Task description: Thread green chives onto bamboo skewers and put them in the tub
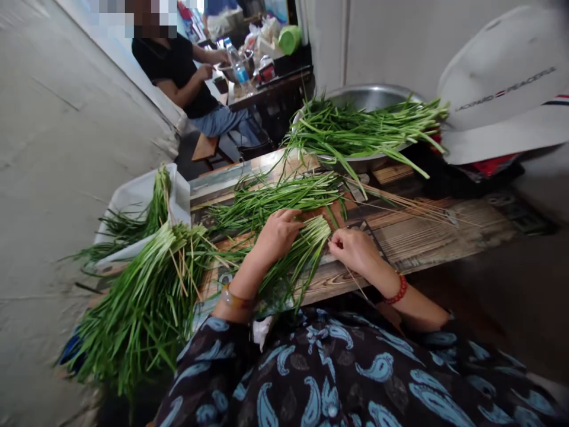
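At a wooden table [427, 237], the left hand [279, 232] curls over garlic chives [316, 230] (grip unclear); the right hand [359, 252] seemingly pinches a skewer [357, 281], its alignment calling for steady stems.

Left fingers [293, 220]: undersides hidden; grip on the cut greens [306, 240] unclear. Right fingers [338, 242]: curled, contents hidden; hold on the thin stick [355, 281] below them uncertain. Metal basin [376, 98], beyond both my hands: near rim partly covered by leaves. White cap [498, 89], beyond my right fingers: cut by the right edge, first letters indistinct. Bottle [237, 65], far beyond my left fingers: label unreadable. Patterned garment [329, 379], nearer than my fingers: cropped below.
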